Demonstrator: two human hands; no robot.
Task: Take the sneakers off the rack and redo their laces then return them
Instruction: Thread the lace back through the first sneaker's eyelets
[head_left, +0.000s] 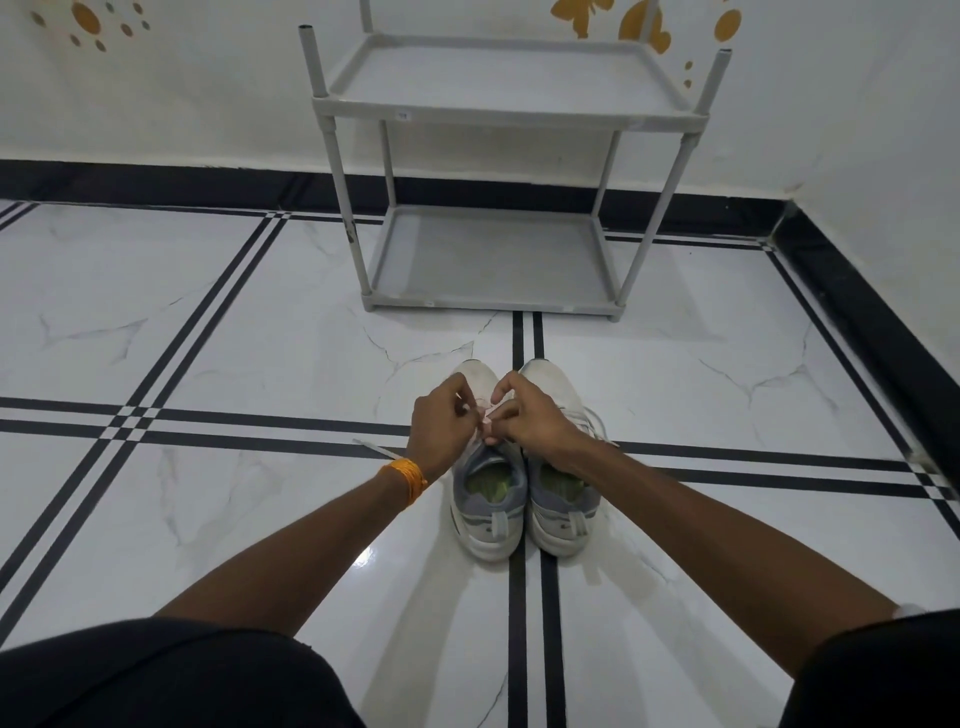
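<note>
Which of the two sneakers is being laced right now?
The left sneaker. Both hands, left hand and right hand, pinch its lace over its tongue. The right sneaker stands beside it, not held.

I count two sneakers (524, 467) at lower centre, one two-shelf rack (498, 171) at upper centre, two hands (441, 421), one orange wristband (408, 478).

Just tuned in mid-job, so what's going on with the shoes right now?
A person sits on the floor with two sneakers side by side in front of them, heels toward the camera. Both hands, left hand and right hand, pinch the lace over the left sneaker. The right sneaker sits untouched beside it. The grey rack behind stands empty on both shelves.
</note>
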